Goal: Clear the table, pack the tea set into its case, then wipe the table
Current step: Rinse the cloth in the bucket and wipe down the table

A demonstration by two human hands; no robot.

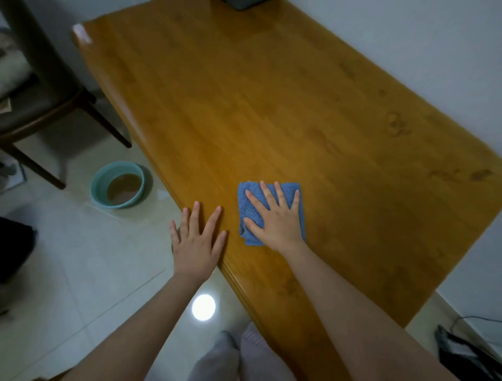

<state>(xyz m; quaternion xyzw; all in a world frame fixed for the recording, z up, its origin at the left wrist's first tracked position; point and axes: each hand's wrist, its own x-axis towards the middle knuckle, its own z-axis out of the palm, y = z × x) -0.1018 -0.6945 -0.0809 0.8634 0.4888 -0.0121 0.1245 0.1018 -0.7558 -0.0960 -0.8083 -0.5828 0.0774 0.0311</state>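
Note:
A folded blue cloth (245, 210) lies on the wooden table (271, 108) near its front left edge. My right hand (277, 217) presses flat on the cloth with straight, spread fingers. My left hand (197, 242) rests flat on the table's left edge, fingers spread, holding nothing. A dark grey object (241, 3), cut off by the frame, sits at the table's far end. No tea set pieces show on the table.
On the tiled floor left of the table stands a teal basin (118, 185) with brown liquid. A dark wooden chair (40, 103) stands at the far left. White wall runs along the table's right side. Dark items and a cable (461, 350) lie at bottom right.

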